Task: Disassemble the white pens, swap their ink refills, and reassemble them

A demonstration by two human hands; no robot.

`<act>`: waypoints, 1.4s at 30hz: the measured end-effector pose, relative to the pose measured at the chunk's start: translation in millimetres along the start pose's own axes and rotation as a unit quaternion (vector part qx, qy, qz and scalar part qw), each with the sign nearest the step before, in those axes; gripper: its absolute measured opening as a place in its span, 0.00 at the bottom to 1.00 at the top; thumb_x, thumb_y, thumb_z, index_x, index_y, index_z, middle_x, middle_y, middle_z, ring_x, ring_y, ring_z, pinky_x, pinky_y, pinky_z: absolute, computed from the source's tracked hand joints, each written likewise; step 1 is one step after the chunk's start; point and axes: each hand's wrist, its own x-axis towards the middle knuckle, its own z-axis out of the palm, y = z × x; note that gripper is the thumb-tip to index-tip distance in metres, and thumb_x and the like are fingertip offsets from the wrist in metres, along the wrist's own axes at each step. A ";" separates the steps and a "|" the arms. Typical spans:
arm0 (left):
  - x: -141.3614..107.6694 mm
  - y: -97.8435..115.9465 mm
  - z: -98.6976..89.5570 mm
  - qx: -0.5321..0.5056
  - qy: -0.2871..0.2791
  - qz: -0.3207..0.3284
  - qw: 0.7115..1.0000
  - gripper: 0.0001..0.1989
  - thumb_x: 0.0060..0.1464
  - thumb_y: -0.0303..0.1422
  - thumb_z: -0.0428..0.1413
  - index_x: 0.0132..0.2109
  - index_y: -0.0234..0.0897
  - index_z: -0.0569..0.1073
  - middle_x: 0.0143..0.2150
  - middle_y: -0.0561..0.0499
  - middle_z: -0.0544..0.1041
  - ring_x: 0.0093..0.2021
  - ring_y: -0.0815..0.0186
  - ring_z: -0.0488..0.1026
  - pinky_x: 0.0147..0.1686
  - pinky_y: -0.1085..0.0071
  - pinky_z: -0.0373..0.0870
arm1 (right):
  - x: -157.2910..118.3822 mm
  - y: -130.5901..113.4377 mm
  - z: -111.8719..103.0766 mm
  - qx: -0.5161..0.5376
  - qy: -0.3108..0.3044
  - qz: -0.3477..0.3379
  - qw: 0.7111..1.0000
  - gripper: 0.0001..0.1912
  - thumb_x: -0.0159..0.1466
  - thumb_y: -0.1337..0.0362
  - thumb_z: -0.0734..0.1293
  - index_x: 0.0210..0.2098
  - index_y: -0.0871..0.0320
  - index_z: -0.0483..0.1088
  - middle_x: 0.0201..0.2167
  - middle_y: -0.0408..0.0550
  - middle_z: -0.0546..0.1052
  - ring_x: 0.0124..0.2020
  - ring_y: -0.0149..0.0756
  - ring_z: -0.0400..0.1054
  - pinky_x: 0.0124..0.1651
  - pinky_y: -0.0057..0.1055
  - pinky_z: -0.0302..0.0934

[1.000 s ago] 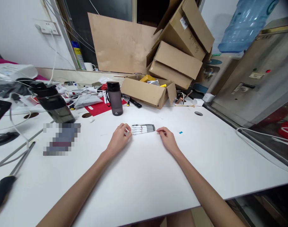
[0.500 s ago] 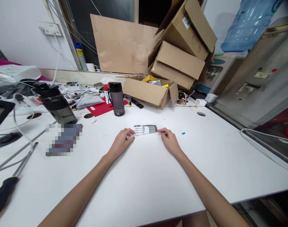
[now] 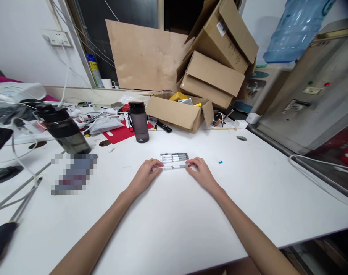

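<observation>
One pen (image 3: 175, 167), with a clear and white barrel and a grey grip, lies crosswise between my hands, nearer to me than the others. My left hand (image 3: 147, 173) pinches its left end between thumb and fingers. At the grey right end, the thumb and fingers of my right hand (image 3: 201, 172) close on the same pen. Just beyond it, several similar pens (image 3: 174, 157) lie side by side in a row on the white table (image 3: 174, 221). My fingertips partly hide both ends of the held pen.
A dark bottle (image 3: 139, 124) and an open cardboard box (image 3: 174, 112) stand behind the pens. Another bottle (image 3: 65, 131) leans at left, near a pixelated flat object (image 3: 75, 173) and a screwdriver (image 3: 4, 236). A small blue piece (image 3: 220, 162) lies right of my right hand.
The nearest pen has come away from the row towards me, with a gap now between. Both hands have moved slightly nearer, and my right hand has closed on the pen's right end.
</observation>
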 end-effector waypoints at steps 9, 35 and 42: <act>-5.9 21.4 1.3 -0.102 -0.011 -0.012 0.995 0.13 0.69 0.44 0.47 0.50 0.44 0.71 0.44 0.51 0.78 0.43 0.60 0.75 0.47 0.65 0.68 | -6.3 -15.9 -0.8 -0.019 -0.023 -0.023 0.999 0.12 0.74 0.58 0.57 0.42 0.52 0.70 0.38 0.47 0.74 0.42 0.43 0.67 0.48 0.39 0.60; -5.9 17.8 17.6 -0.349 -0.112 -0.112 0.924 0.19 0.65 0.49 0.51 0.41 0.36 0.71 0.21 0.62 0.50 0.20 0.72 0.45 0.20 0.75 0.44 | -6.9 -32.6 4.1 -0.154 -0.040 -0.144 0.977 0.15 0.72 0.76 0.54 0.34 0.56 0.64 0.34 0.48 0.73 0.37 0.41 0.61 0.41 0.37 0.53; -5.7 16.0 19.8 -0.354 -0.110 -0.121 0.921 0.18 0.66 0.48 0.50 0.39 0.37 0.70 0.20 0.62 0.49 0.19 0.72 0.44 0.19 0.76 0.43 | -9.1 -34.0 5.0 -0.168 -0.033 -0.148 0.974 0.15 0.71 0.78 0.53 0.34 0.56 0.63 0.34 0.48 0.72 0.37 0.41 0.61 0.41 0.37 0.52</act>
